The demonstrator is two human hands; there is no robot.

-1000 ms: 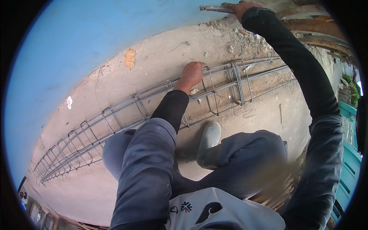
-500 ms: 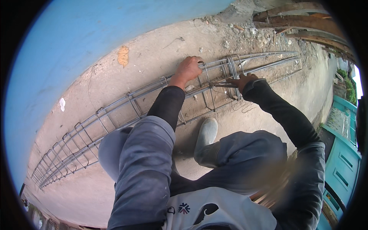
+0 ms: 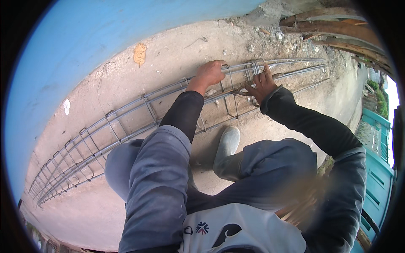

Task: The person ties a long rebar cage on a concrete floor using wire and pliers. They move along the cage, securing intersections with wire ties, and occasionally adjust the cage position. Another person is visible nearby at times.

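Observation:
A long steel rebar cage [image 3: 110, 122] lies across the ground, its bars joined by square stirrups. My left hand [image 3: 209, 75] is closed round the top bar beside a stirrup [image 3: 231, 89]. Just to the right, my right hand [image 3: 264, 85] is at a cluster of stirrups [image 3: 255, 67] standing close together. One of its fingers reaches up to the top of that cluster, while the thumb points left. A slim dark metal tool [image 3: 239, 92], its kind unclear, shows at the thumb and seems held in this hand; the palm hides much of it.
A blue wall [image 3: 84, 50] runs along the far left side. Rubble [image 3: 270, 36] and wooden planks [image 3: 333, 27] lie at the far right. A dry leaf [image 3: 139, 54] rests near the wall. My boot [image 3: 228, 143] stands close to the cage; a turquoise gate [image 3: 375, 177] is at the right.
My right hand has shifted slightly left and turned, one finger now raised to the clustered stirrups. Less of the dark tool shows. My left hand keeps its grip on the top bar.

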